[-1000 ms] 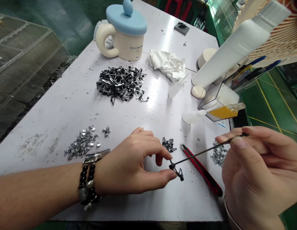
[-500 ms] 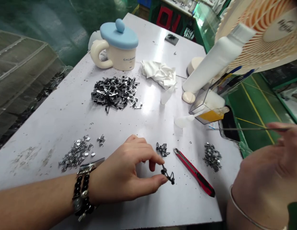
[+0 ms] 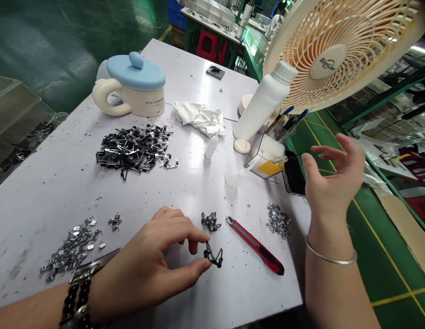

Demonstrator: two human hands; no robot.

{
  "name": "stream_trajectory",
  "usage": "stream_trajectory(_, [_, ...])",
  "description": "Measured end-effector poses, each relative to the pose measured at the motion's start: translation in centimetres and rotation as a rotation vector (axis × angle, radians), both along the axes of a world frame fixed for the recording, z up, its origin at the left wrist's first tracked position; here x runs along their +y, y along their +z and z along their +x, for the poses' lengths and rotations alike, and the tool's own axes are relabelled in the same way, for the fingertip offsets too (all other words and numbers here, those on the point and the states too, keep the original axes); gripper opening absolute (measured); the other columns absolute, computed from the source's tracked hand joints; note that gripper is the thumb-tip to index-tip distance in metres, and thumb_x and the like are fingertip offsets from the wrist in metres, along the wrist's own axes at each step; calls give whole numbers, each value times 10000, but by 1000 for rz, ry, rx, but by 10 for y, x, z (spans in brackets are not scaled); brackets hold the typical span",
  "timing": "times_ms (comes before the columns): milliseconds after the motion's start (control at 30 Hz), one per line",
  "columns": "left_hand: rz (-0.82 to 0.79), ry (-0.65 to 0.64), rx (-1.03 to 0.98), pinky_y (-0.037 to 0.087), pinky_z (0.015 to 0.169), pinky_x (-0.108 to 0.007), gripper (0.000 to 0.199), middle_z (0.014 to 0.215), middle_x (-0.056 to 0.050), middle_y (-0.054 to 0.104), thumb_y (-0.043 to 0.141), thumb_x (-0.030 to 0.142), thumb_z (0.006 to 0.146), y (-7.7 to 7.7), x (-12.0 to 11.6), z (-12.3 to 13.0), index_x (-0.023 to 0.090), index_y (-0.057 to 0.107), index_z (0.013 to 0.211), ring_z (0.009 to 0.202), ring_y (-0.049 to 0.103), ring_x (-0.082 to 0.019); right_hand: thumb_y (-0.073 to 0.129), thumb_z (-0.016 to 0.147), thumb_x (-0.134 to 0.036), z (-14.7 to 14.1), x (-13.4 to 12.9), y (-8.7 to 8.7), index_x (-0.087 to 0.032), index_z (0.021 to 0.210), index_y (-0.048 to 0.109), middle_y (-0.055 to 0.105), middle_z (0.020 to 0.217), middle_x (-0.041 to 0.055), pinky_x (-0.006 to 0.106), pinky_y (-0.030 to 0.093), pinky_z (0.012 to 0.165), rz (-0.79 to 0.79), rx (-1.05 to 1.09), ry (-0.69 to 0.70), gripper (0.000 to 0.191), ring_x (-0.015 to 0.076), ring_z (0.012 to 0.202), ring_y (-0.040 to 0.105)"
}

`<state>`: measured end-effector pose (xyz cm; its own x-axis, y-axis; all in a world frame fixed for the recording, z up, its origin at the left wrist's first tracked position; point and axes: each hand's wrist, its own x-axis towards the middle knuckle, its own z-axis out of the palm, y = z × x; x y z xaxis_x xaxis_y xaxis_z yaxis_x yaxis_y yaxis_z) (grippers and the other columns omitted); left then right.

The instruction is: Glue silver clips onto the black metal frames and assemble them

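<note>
Left hand: thumb and forefinger pinched black angular metal clip by one end | Right hand: fingers curved, any hold indeterminable | Judged best: light, steady pinch

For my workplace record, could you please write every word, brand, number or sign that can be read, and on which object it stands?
"CHIIKAW" on the cream mug; its ending is unclear.
Smaller print below that: too small to read.
"Shen" on the hub of the fan; the following letters are unclear.
Small label near the clear box: too small to read.
</note>
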<state>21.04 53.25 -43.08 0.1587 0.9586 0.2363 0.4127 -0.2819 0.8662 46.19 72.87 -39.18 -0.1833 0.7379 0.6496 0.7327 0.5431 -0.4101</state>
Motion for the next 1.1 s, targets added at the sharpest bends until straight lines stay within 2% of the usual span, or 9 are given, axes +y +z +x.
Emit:
stream_trajectory(67, [-3,0,14,431,673,-261,173,716,18,599,601,168,757,0,1,0,219,578,921,691,544,-122,595,769,-355,9,-4,5,-200,1108,473,567,967,84,346,413,782,-59,-68,-60,393,204,846,553])
stream_trajectory(167, [-1,0,46,434,684,-260,170,721,21,597,603,184,762,0,1,-1,226,576,924,699,544,-122,595,747,-364,17,-10,8,-225,802,623,619,802,32,331,423,678,-385,-334,-11,152,193,731,569])
stream_trajectory(233, [2,2,51,434,687,-256,175,727,25,596,608,192,761,0,1,-1,233,574,927,704,545,-121,577,746,-355,16,-13,6,-232,706,650,630,735,9,342,410,667,-579,-537,22,148,197,702,576])
stream_trajectory(300, [-8,19,40,434,679,-253,172,726,23,595,605,190,763,0,1,-1,233,576,927,706,545,-122,560,748,-346,11,-15,3,-241,685,657,637,737,5,361,390,684,-686,-689,16,157,212,725,576])
stream_trajectory(467, [0,5,71,434,664,-243,191,736,23,592,600,180,765,-1,2,-2,237,567,944,704,543,-120,598,704,-293,4,-14,-4,-277,737,671,641,776,-13,346,366,698,-760,-805,73,82,217,784,560])
stream_trajectory(633, [-10,21,56,426,677,-243,191,741,31,587,597,183,770,0,2,-1,248,565,947,710,537,-114,576,713,-242,4,-12,-6,-242,698,656,647,739,-5,324,375,705,-773,-839,90,81,200,759,560])
stream_trajectory(933, [8,24,50,415,727,-251,196,740,53,581,603,172,770,-1,1,0,254,564,944,712,535,-98,578,715,-260,5,-11,-4,-252,753,676,660,770,-15,297,398,654,-759,-773,51,105,192,761,589])
stream_trajectory(1100, [37,4,87,425,718,-253,199,726,59,595,619,166,764,1,2,-2,241,565,940,700,543,-95,602,705,-248,4,-10,-8,-249,739,681,670,779,-20,297,406,685,-758,-737,78,86,187,772,595])
